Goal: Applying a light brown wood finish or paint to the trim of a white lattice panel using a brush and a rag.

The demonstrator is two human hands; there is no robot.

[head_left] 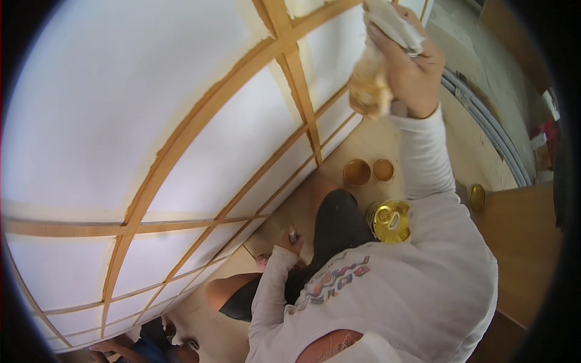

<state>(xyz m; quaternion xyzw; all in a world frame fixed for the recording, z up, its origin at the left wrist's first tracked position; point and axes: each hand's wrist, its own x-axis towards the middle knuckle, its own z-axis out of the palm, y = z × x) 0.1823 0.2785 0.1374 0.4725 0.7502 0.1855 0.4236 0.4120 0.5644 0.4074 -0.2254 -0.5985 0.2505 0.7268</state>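
My right hand (417, 72) is raised at the upper right, its fingers closed round a crumpled cloth (396, 27). The cloth is white at the top and stained brown lower down, where it blurs with motion. It hangs close to a large white panel (206, 145) divided by brown wooden strips (193, 106). Low between my knees, my left hand (293, 245) is closed round a small, slim thing (293, 232) with a shiny end, too small to name. Some of the white beside the strips carries yellowish smears.
Two round tubs (357, 173) with brown contents stand on the floor by the panel's foot. A gold can (390, 222) is beside my right thigh. Farther right lie a gold lid (477, 197), grey pipes (484, 124) and a wooden board (523, 248). Another person (154, 342) works at the lower left.
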